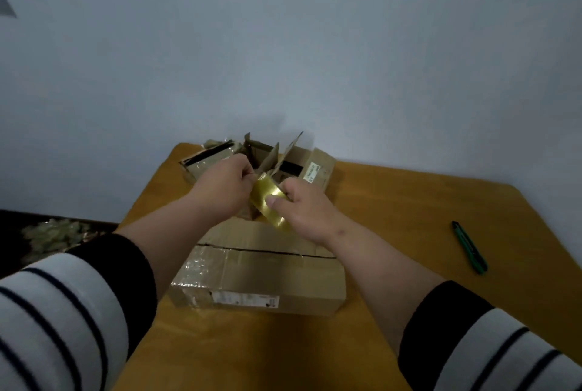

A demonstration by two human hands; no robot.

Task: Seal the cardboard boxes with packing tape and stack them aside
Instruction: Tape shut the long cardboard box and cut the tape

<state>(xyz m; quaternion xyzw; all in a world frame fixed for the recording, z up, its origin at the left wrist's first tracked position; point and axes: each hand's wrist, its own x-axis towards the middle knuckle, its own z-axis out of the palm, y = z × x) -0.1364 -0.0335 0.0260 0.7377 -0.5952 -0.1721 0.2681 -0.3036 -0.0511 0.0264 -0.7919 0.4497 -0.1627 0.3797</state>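
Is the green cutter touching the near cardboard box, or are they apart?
Apart. The head view shows the green cutter lying alone on the table, with a wide strip of bare tabletop between it and the right side of the near cardboard box.

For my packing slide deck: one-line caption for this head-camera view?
Both hands, left hand and right hand, pull tape from a yellow tape roll above an unsealed cardboard box.

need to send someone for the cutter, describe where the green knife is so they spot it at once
On the orange-brown wooden table, look right of the cardboard boxes, near the table's right edge. The slim green utility knife lies there alone, the only green thing on the table.
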